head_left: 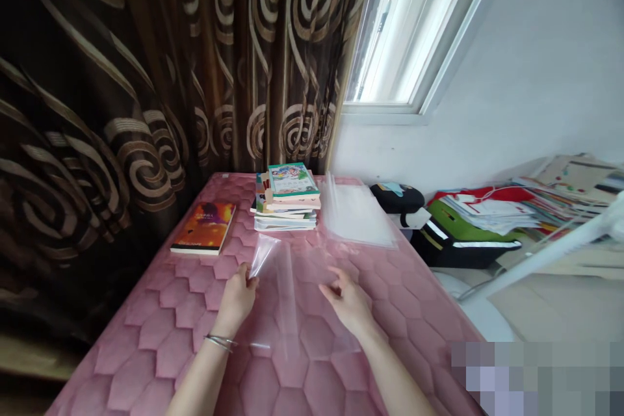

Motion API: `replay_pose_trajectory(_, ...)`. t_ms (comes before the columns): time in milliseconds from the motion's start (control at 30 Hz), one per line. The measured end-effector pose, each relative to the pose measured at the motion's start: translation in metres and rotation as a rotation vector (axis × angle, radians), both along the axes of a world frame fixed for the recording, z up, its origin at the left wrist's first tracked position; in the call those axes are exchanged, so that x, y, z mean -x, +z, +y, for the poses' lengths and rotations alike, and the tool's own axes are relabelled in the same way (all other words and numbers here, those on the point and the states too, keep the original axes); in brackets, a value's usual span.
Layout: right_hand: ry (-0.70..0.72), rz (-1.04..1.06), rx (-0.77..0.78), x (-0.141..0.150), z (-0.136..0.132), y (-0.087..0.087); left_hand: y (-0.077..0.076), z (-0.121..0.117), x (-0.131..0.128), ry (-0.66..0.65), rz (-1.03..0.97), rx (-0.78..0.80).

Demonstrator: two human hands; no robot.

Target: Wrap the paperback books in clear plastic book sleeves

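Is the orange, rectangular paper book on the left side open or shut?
Shut: this orange paper book lies flat, cover upward, no inside page showing.

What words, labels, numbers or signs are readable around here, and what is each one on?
None reads clearly enough to quote.
Orange book: small yellow lettering on the cover and more on the dark band along its near edge, too blurred to read.
Green-edged book atop the stack: pale title characters, too blurred to read.
Clear plastic sheet: no lettering visible.
Papers on the right: any print is too small to make out.
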State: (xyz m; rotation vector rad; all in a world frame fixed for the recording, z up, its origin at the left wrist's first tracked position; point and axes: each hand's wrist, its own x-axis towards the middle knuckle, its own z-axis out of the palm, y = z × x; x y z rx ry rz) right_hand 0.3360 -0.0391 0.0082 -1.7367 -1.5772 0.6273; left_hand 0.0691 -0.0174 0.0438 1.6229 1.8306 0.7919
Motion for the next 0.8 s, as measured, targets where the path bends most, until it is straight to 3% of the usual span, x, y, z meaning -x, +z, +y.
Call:
replay_pose_trajectory(133,-0.039,0.119,-0.04,-0.037,-0.003,0.008,0.001,-0.001,0.009,0.116,0.139,-0.083)
replay_pose_trajectory(267,-0.023,0.049,0.018,-0.063,-0.012,0.005,-0.011,-0.001,0.011,0.065,0.209,-0.079)
replay_pose_trajectory(467,-0.009,-0.142,0.069,-0.059,-0.013,-0.006,-0.022,-0.005,0.011,0.052,0.356,-0.141)
replay_pose_trajectory(567,-0.004,-0.159,0.06,-0.057,-0.01,-0.007,-0.016,-0.012,0.008,0.068,0.487,-0.157)
replay_pose_trajectory(667,-0.002,-0.152,0.039,-0.057,-0.01,-0.006,-0.006,-0.024,-0.015,0.087,0.682,-0.191)
replay_pose_trajectory(733,0.005,-0.148,0.04,-0.057,-0.01,-0.004,-0.002,-0.034,-0.039,-0.04,0.703,-0.244)
replay_pose_trajectory(800,0.013,-0.15,0.047,-0.057,-0.011,-0.003,-0.003,-0.043,-0.064,-0.328,0.635,-0.305)
